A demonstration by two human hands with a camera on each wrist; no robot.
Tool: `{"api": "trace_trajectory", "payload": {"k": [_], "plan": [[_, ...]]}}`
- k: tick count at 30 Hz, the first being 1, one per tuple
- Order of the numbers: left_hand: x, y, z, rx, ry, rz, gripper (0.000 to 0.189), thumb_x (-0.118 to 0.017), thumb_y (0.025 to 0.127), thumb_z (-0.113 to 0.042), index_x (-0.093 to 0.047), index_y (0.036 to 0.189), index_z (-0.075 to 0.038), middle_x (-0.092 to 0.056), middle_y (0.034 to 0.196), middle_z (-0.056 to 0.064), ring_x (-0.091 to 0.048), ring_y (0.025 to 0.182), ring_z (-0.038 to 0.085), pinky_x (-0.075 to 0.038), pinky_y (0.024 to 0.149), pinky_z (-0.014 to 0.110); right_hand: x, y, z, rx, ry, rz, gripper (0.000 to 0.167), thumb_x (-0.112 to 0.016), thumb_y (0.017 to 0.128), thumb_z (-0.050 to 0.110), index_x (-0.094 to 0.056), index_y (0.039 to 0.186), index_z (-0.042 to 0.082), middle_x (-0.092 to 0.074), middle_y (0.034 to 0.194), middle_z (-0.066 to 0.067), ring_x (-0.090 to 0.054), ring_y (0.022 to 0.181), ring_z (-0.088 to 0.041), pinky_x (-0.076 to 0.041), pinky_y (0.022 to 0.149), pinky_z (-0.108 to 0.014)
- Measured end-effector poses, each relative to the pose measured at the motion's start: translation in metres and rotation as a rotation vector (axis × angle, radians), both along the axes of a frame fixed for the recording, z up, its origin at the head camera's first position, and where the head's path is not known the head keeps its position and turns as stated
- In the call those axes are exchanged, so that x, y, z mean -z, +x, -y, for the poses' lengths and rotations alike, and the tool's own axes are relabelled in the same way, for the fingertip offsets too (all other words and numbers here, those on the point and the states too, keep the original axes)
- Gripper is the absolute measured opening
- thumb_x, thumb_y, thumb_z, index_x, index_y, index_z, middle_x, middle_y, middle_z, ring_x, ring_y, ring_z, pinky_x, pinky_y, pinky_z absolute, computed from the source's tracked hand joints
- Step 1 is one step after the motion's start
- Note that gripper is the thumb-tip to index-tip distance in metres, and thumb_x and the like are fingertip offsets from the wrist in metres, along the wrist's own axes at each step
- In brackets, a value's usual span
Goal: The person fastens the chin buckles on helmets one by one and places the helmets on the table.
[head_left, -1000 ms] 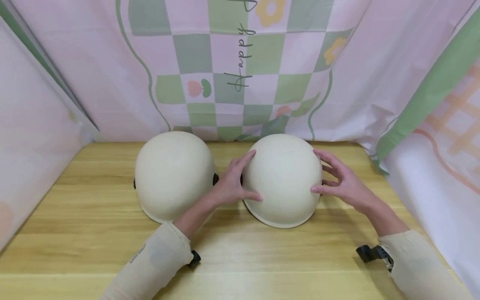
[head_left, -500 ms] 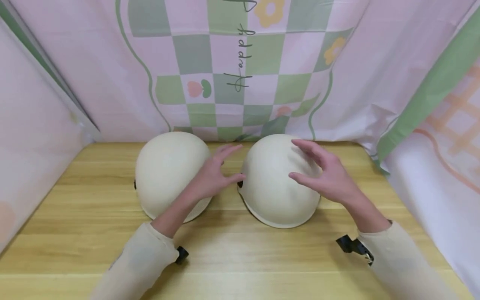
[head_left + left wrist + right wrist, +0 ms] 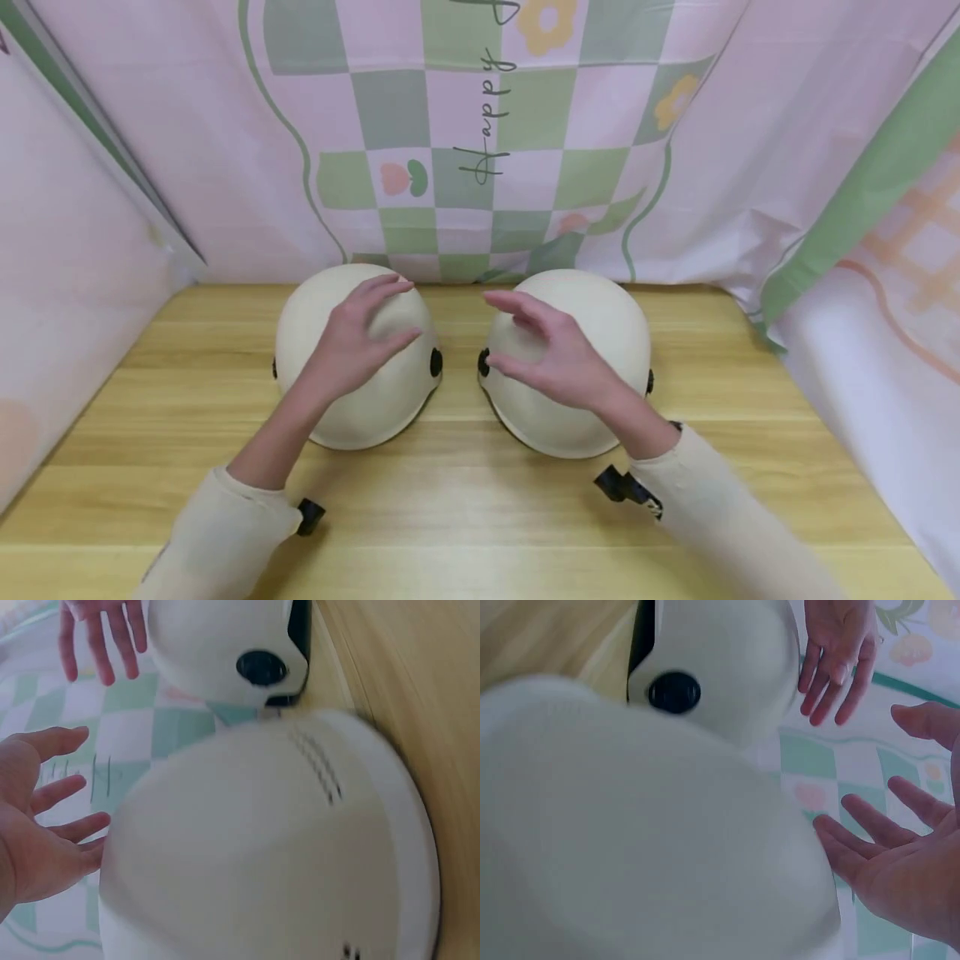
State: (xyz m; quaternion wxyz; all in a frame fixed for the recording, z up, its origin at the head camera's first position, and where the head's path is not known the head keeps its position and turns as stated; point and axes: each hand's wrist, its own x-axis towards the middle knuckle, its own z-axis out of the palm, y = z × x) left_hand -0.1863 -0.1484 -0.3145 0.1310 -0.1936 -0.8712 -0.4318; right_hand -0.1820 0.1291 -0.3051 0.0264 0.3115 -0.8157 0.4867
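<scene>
Two cream helmets sit dome up, side by side with a gap between them. My left hand is over the left helmet, fingers spread and thumb apart, holding nothing. Over the right helmet is my right hand, its fingers loosely bent around nothing. In the left wrist view, the left fingertips appear right at the dome's edge; I cannot tell whether they touch it. Round black side fittings show on both helmets, such as the left helmet's fitting facing the gap.
Both helmets stand near the back of a wooden table. Behind them hangs a checkered pink and green curtain. Pale fabric walls flank the table. Black wrist mounts protrude from both sleeves.
Both hands have moved left. The left hand has left the right helmet's side and come over the left helmet. The right hand has shifted from the right helmet's outer side over its dome. The helmets remain in place.
</scene>
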Motion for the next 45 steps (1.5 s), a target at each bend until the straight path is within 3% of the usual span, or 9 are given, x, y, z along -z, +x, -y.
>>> {"api": "trace_trajectory", "payload": {"k": [9, 15, 21, 25, 32, 40, 45], "plan": [[0.001, 0.009, 0.039, -0.091, 0.000, -0.056, 0.051, -0.082, 0.089, -0.006, -0.063, 0.136, 0.003, -0.053, 0.148, 0.025, -0.044, 0.143, 0.041, -0.029, 0.121, 0.055, 0.018, -0.001, 0.043, -0.036, -0.035, 0.107, 0.069, -0.079, 0.090, 0.004, -0.048, 0.151, 0.003, -0.054, 0.149, -0.018, -0.053, 0.136, -0.038, -0.047, 0.108, -0.052], [0.005, 0.014, 0.064, -0.142, -0.029, -0.028, 0.052, -0.081, 0.090, -0.008, -0.061, 0.136, 0.005, -0.050, 0.149, 0.028, -0.041, 0.143, 0.047, -0.031, 0.117, 0.062, 0.029, -0.009, 0.063, -0.029, -0.086, 0.196, 0.068, -0.078, 0.091, 0.006, -0.048, 0.152, 0.004, -0.052, 0.152, -0.018, -0.051, 0.138, -0.040, -0.047, 0.108, -0.053], [0.009, 0.018, 0.080, -0.164, -0.076, -0.009, 0.054, -0.080, 0.091, -0.011, -0.059, 0.137, 0.008, -0.046, 0.149, 0.033, -0.039, 0.141, 0.052, -0.033, 0.114, 0.067, 0.039, -0.016, 0.082, 0.010, -0.071, 0.262, 0.072, -0.080, 0.091, 0.011, -0.047, 0.156, 0.011, -0.046, 0.158, -0.011, -0.048, 0.141, -0.036, -0.045, 0.111, -0.053], [0.014, 0.020, 0.087, -0.164, -0.061, 0.032, 0.057, -0.079, 0.092, -0.013, -0.055, 0.140, 0.007, -0.042, 0.153, 0.031, -0.037, 0.142, 0.052, -0.035, 0.110, 0.070, 0.045, -0.021, 0.089, 0.049, -0.061, 0.320, 0.080, -0.082, 0.090, 0.015, -0.041, 0.159, 0.016, -0.039, 0.163, -0.011, -0.046, 0.142, -0.037, -0.044, 0.112, -0.052], [0.023, 0.023, 0.099, -0.154, -0.005, 0.114, 0.069, -0.076, 0.096, -0.018, -0.043, 0.152, 0.005, -0.032, 0.159, 0.031, -0.032, 0.143, 0.054, -0.039, 0.099, 0.078, 0.059, -0.027, 0.094, 0.032, -0.069, 0.364, 0.093, -0.085, 0.087, 0.018, -0.033, 0.163, 0.018, -0.030, 0.167, -0.011, -0.039, 0.146, -0.041, -0.039, 0.116, -0.054], [0.029, 0.025, 0.110, -0.164, 0.036, 0.323, 0.089, -0.072, 0.099, -0.034, -0.018, 0.166, -0.009, -0.014, 0.168, 0.027, -0.027, 0.144, 0.063, -0.037, 0.104, 0.074, 0.068, -0.026, 0.101, 0.075, -0.100, 0.434, 0.105, -0.090, 0.082, 0.018, -0.027, 0.165, 0.028, -0.021, 0.170, -0.011, -0.034, 0.149, -0.041, -0.035, 0.117, -0.059], [0.032, 0.024, 0.111, -0.167, 0.043, 0.359, 0.091, -0.070, 0.099, -0.039, -0.015, 0.167, -0.014, -0.014, 0.169, 0.024, -0.030, 0.144, 0.059, -0.042, 0.102, 0.072, 0.072, -0.027, 0.102, 0.103, -0.131, 0.494, 0.108, -0.091, 0.080, 0.018, -0.025, 0.165, 0.033, -0.025, 0.168, -0.012, -0.033, 0.150, -0.037, -0.035, 0.115, -0.061]]}}
